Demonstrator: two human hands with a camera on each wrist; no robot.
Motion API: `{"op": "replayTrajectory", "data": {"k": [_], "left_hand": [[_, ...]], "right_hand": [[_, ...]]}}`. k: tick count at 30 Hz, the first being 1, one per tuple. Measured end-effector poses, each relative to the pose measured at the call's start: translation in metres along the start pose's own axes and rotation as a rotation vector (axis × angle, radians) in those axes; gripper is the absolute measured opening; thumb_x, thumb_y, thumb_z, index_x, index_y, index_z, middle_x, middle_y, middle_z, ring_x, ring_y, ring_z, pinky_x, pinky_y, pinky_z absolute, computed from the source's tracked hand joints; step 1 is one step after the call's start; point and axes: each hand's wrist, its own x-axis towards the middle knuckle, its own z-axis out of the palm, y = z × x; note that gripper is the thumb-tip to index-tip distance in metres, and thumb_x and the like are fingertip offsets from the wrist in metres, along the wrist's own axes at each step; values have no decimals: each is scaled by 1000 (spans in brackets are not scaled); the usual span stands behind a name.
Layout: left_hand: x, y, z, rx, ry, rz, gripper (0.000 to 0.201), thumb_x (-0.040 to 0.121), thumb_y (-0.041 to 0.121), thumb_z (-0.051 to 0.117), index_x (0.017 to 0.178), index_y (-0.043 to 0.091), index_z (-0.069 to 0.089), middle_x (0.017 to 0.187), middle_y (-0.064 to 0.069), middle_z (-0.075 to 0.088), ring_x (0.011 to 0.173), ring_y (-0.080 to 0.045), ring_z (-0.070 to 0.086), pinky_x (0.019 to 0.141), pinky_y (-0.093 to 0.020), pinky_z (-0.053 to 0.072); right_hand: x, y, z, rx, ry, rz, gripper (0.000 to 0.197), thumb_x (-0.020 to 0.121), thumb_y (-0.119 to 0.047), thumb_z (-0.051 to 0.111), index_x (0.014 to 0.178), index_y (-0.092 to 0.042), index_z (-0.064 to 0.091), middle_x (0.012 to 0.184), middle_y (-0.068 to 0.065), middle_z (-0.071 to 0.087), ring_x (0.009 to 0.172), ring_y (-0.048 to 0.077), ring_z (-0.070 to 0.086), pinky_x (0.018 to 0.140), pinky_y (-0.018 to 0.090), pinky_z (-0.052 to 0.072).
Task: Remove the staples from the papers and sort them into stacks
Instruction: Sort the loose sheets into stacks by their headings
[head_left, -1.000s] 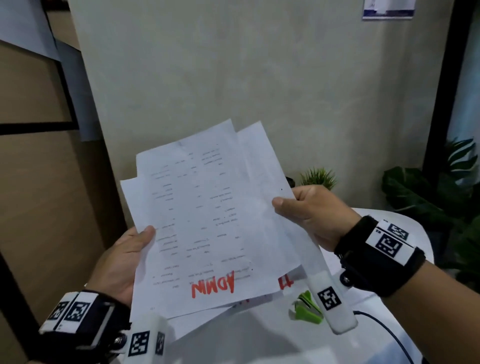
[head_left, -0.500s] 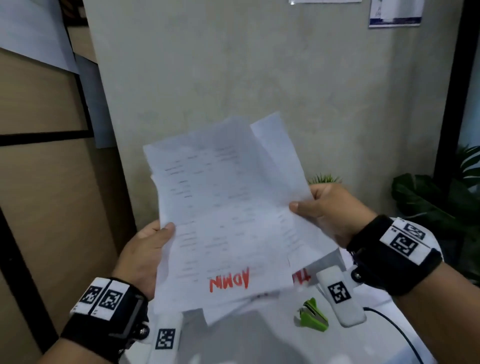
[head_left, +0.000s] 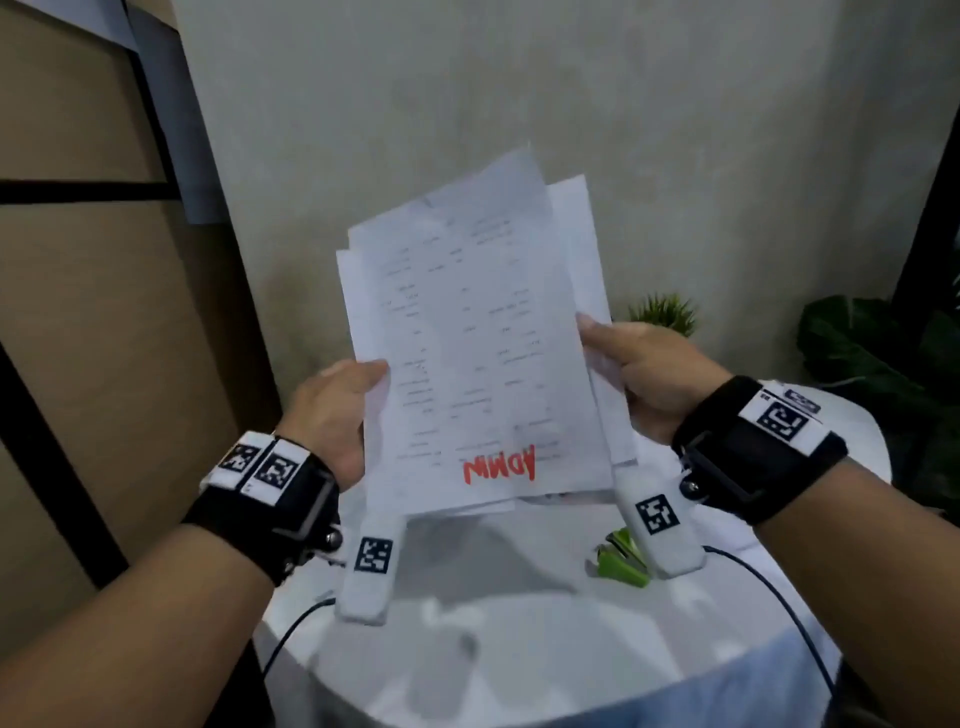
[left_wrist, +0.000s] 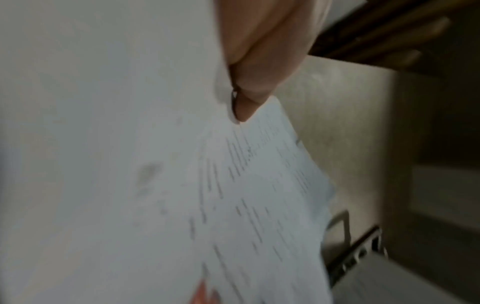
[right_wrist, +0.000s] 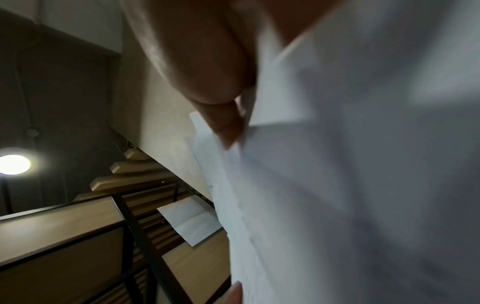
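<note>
Papers (head_left: 478, 343) now stand nearly upright and squared up, no longer fanned and tilted as a second ago; sheets are pulled closer together, though the rear ones still stick out at the top right and along the bottom. Red "ADMIN" marking on the front sheet reads upside down at the near edge. Looks like the bundle is being gathered and inspected, so staple removal is probably not started; no staple visible, too small or hidden

Bundle is held in the air above the white table (head_left: 519, 649), centre of view, in front of the grey wall

Left hand (head_left: 332, 410) pinches the left edge, thumb on the front sheet, fingers behind; left wrist view shows the thumb tip pressed on the page. Right hand (head_left: 649, 374) grips the right edge likewise, thumb in front, fingers curled behind. Hands are apart, one on each side, both clamped on the papers

Green staple remover (head_left: 621, 558) lies on the table near right, below the right wrist, untouched. Plants sit far right
</note>
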Motion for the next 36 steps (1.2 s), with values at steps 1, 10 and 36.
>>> {"op": "replayTrajectory", "data": {"k": [1,10,36], "left_hand": [[0,2,1,43,38,72,15,104,8,56,107,3,69,96,-13,80,93,-34,76,77,-40,63],[-17,-8,19,263,120,436,8,104,11,46,103,5,52,83,-1,62,67,-8,64,59,-21,50],[-10,-62,-18,227,156,147,13,100,6,49,102,6,61,88,-5,71,85,-20,66,60,-22,51]], "right_hand": [[3,0,-2,54,-14,28,49,88,-48,58,111,-6,72,106,12,75,97,28,72,87,46,58],[24,37,31,-122,288,-398,25,72,-11,67,97,-13,70,101,9,76,93,28,73,84,49,59],[9,107,11,-326,193,-110,19,81,0,73,99,-6,73,96,10,77,86,30,74,82,53,59]]}}
